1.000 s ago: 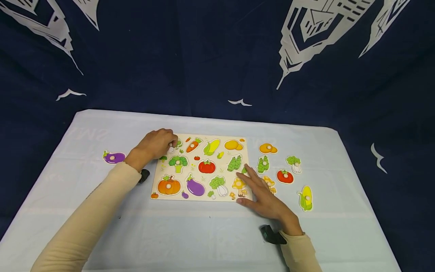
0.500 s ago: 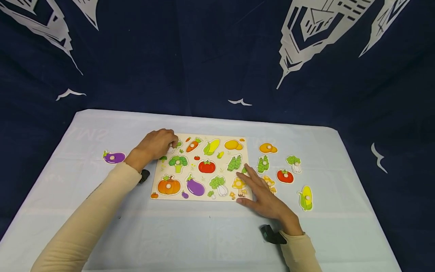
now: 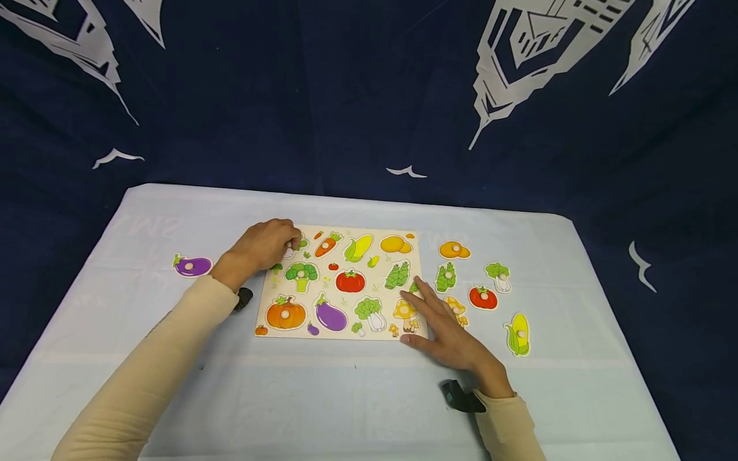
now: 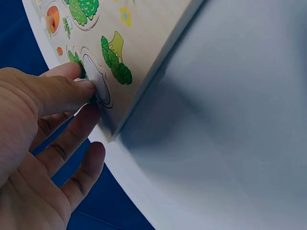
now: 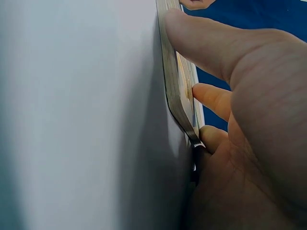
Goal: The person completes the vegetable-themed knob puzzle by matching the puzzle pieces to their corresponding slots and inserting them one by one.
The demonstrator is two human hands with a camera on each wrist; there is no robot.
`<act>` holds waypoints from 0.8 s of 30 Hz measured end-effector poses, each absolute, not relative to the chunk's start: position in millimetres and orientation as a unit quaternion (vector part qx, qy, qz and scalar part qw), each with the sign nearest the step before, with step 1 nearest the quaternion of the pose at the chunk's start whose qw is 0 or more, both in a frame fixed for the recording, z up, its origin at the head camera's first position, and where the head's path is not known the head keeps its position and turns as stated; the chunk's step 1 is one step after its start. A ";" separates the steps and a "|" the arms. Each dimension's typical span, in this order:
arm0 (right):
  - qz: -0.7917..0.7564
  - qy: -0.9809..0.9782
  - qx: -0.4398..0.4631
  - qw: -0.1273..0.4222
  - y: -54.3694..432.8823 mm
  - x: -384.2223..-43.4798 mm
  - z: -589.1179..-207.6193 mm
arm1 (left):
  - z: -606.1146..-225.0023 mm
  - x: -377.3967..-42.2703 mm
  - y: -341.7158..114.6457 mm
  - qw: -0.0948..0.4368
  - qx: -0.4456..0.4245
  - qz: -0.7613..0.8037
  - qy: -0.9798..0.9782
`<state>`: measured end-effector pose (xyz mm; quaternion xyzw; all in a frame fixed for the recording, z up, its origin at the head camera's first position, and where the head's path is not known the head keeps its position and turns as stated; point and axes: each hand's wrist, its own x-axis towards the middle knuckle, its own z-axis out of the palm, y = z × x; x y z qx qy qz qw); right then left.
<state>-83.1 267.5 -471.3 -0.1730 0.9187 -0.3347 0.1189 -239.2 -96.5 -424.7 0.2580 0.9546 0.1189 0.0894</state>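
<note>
The pale wooden puzzle board with printed vegetables (image 3: 377,275) lies flat before me, near the middle of the white-covered desk (image 3: 300,410). Nearest me are my beige sleeves (image 3: 152,358), with a black wrist device (image 3: 461,397) beside the right one. My right hand (image 3: 446,336) is spread wide and grips nothing; its thumb touches the board's edge near the closest right corner.

Just outside that hand lie a loose yellow-and-green corn piece (image 3: 519,335) and, partly hidden behind my fingers, a yellow mushroom piece (image 3: 456,307). On the board's near row sits an orange pumpkin piece with a round knob (image 3: 286,313); past it, a green broccoli piece (image 3: 302,276).

Right of the board a red tomato piece (image 3: 483,298), a green-and-white leafy piece (image 3: 498,277) and a green spear-shaped piece (image 3: 446,278) lie apart. Well to the left rests a purple eggplant piece (image 3: 193,266).

At the far left corner my left hand (image 3: 266,244) pinches a white, green-topped piece (image 4: 93,72) at the board's surface, thumb against fingers. Beyond the desk hangs a navy cloth with white prints (image 3: 323,96).
</note>
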 end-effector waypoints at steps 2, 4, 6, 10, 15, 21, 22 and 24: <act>-0.334 0.919 -0.172 0.119 267.3 -83.3 -471.4 | -425.8 -239.3 -97.2 0.090 0.257 0.124 0.954; -0.334 0.919 -0.171 0.119 267.1 -83.4 -471.1 | -426.4 -239.2 -98.3 0.090 0.257 0.131 0.953; -0.333 0.920 -0.170 0.119 266.9 -83.6 -471.2 | -426.6 -239.0 -99.8 0.090 0.260 0.138 0.951; -0.330 0.921 -0.168 0.122 266.8 -84.0 -471.6 | -424.3 -238.0 -103.1 0.098 0.263 0.156 0.947; -0.329 0.921 -0.168 0.123 267.4 -84.9 -470.9 | -420.0 -236.7 -106.2 0.106 0.256 0.166 0.946; -0.338 0.918 -0.165 0.124 267.2 -84.1 -470.5 | -416.1 -233.8 -110.4 0.093 0.255 0.171 0.947; -0.338 0.918 -0.165 0.126 266.9 -83.9 -470.8 | -415.4 -232.9 -111.8 0.091 0.253 0.174 0.947; -0.341 0.917 -0.163 0.129 266.5 -83.4 -470.9 | -414.0 -230.6 -114.9 0.085 0.247 0.178 0.949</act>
